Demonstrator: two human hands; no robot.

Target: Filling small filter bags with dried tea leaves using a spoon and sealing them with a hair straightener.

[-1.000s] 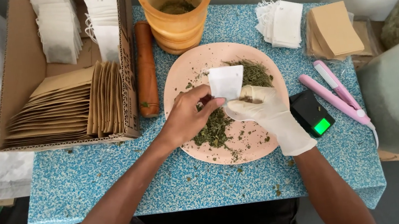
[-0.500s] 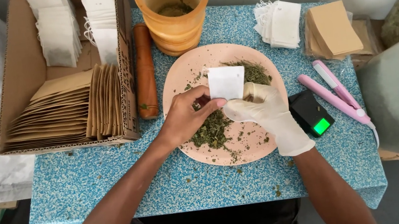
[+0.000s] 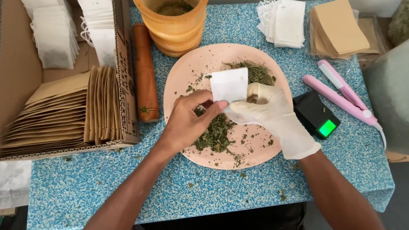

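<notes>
both hands grasp one white tea bag [image 3: 230,85] above pink plate [image 3: 270,148]: bare left hand [image 3: 189,119] pinching its edge, gloved right hand [image 3: 265,110] gripping beside. dried herbs [image 3: 214,134] beneath. filling step, seemingly; mouth needs spreading. beyond: wooden mortar [image 3: 172,11].

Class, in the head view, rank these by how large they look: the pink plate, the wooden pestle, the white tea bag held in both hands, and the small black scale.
1. Pink plate
2. Wooden pestle
3. White tea bag and small black scale: too alike to rank.
</notes>
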